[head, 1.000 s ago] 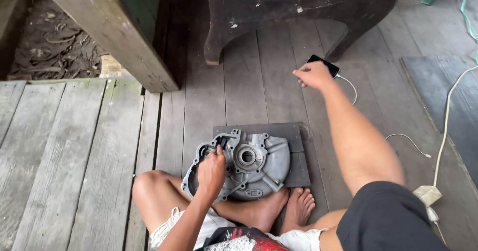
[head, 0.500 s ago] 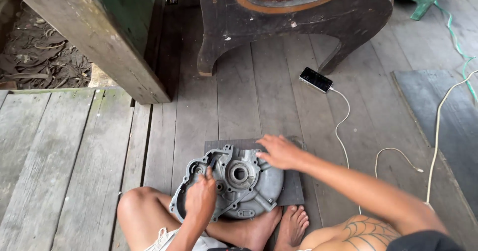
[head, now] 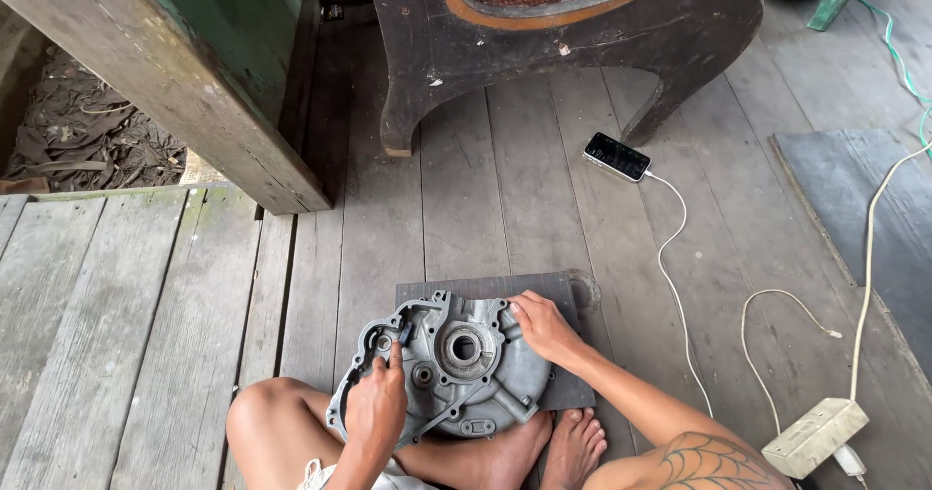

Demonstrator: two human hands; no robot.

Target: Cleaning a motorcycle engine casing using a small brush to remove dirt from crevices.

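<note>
A grey cast-metal engine cover (head: 456,369) with a round central bore lies on a dark mat (head: 544,291) on the plank floor, just in front of my crossed legs and bare feet. My left hand (head: 377,407) rests on the cover's left rim, index finger stretched toward a small recess. My right hand (head: 541,327) grips the cover's upper right edge with curled fingers.
A black phone (head: 616,156) lies on the floor ahead to the right, with a white cable (head: 670,247) running back to a white power strip (head: 814,437). A dark wooden chair base (head: 544,53) stands ahead. A thick wooden post (head: 184,92) rises at the left.
My right hand left the phone, came back toward me and settled on the cover's upper right edge. The view tilted and my left hand stayed on the cover.
</note>
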